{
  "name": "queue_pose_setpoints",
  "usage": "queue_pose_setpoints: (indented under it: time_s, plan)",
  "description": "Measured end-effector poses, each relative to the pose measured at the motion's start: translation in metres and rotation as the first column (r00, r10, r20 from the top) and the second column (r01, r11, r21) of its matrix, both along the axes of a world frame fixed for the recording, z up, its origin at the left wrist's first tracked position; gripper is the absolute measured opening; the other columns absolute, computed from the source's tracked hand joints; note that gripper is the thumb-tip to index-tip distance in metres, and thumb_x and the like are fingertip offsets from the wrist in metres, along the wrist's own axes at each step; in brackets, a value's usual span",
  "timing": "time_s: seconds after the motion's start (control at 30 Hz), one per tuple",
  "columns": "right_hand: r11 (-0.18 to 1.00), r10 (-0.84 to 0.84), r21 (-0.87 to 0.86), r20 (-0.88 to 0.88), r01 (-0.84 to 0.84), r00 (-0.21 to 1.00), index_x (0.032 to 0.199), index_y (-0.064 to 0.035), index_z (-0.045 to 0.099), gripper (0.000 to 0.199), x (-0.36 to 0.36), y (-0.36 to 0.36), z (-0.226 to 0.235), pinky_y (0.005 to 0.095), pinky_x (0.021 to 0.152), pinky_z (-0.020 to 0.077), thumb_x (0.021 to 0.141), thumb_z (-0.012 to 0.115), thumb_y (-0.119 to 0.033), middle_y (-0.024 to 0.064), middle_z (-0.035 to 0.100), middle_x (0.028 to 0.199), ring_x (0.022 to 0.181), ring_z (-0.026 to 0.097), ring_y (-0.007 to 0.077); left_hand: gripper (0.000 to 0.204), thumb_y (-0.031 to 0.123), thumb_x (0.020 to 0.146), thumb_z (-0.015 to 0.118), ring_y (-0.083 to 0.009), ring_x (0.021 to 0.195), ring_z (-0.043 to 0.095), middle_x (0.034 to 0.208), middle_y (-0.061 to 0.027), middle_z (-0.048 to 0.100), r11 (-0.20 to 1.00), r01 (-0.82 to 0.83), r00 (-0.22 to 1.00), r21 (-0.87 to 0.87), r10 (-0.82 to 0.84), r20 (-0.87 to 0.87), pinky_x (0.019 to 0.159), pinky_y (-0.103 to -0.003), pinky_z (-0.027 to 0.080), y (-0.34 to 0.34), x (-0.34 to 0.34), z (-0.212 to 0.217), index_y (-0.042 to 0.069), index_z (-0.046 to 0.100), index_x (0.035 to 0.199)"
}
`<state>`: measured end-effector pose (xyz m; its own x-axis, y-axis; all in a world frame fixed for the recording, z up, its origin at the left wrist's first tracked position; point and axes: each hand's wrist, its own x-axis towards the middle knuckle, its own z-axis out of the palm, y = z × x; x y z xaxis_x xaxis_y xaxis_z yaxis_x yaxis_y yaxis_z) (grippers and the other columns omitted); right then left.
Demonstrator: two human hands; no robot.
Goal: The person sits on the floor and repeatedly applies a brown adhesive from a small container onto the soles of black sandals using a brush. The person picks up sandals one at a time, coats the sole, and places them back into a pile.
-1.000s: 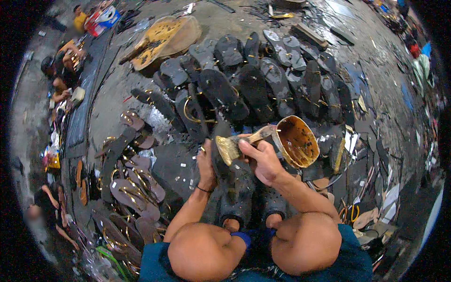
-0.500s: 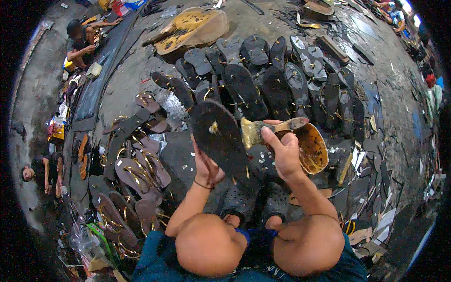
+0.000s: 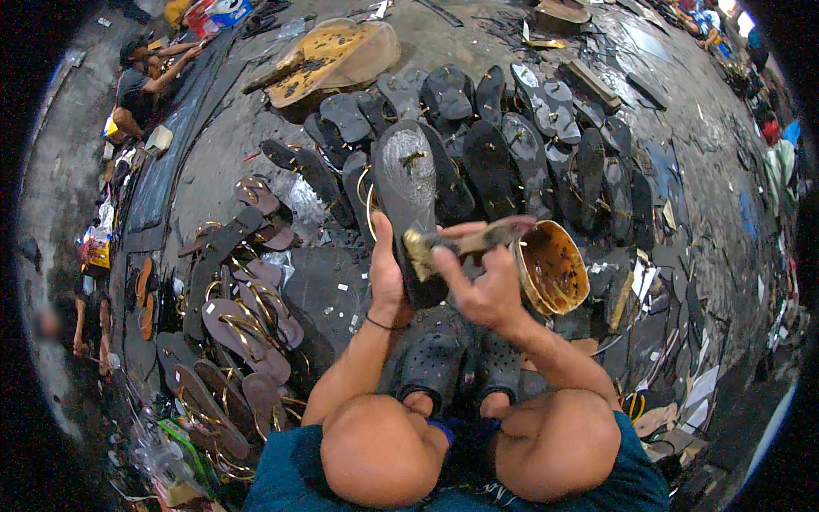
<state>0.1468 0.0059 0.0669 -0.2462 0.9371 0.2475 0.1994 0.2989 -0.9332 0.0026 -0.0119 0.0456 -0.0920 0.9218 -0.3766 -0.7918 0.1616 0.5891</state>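
Observation:
My left hand (image 3: 388,277) grips a dark sandal (image 3: 405,175) by its left edge, with the underside turned up. The upper half of that underside shines with a wet-looking coat, and a strap knot pokes out of it. A pale gold strap curves out on its left side. In my right hand (image 3: 486,290) is a wide paintbrush (image 3: 495,235), its yellowish bristles pressed against the lower half of the underside. Just right of the brush stands an open container (image 3: 521,275) with brown, speckled glue-like residue inside.
Several dark sandal soles (image 3: 490,171) lie in rows ahead. Brown sandals with gold straps (image 3: 243,328) are heaped at left. A large glue-stained vessel (image 3: 375,51) sits at the far side. Scraps (image 3: 699,392) litter the right floor. Another person (image 3: 141,81) crouches far left.
The sandal has turned to show a wet-looking patch, and the strap on its left side now shows. The brush has moved left and down onto its lower half.

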Motion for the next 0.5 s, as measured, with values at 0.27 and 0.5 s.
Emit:
queue_pose_setpoints:
  time_s: [0.27, 0.5]
  plan:
    - [0.969, -0.239, -0.089, -0.078, 0.232, 0.968, 0.099, -0.0023, 0.064, 0.028, 0.021, 0.045, -0.048, 0.0355, 0.076, 0.0521, 0.085, 0.071, -0.026, 0.0111, 0.07, 0.087, 0.08, 0.068, 0.0245, 0.064, 0.066, 0.09, 0.047, -0.0207, 0.077, 0.066, 0.094, -0.0064, 0.067, 0.987, -0.159, 0.986, 0.004, 0.159, -0.054, 0.069, -0.034, 0.055, 0.011, -0.007, -0.016, 0.007, 0.06, 0.111]
    - [0.999, -0.007, -0.052, 0.009, 0.007, 1.0, 0.1, -0.0036, 0.064, 0.026, 0.001, -0.014, -0.026, 0.0367, 0.072, 0.0528, 0.083, 0.071, -0.022, 0.0129, 0.069, 0.084, 0.078, 0.069, 0.027, 0.069, 0.066, 0.088, 0.052, -0.0205, 0.091, 0.064, 0.107, -0.008, 0.064, 0.993, -0.115, 0.993, -0.02, 0.115, -0.024, 0.076, -0.035, 0.056, 0.005, -0.005, -0.033, 0.006, 0.055, 0.121]
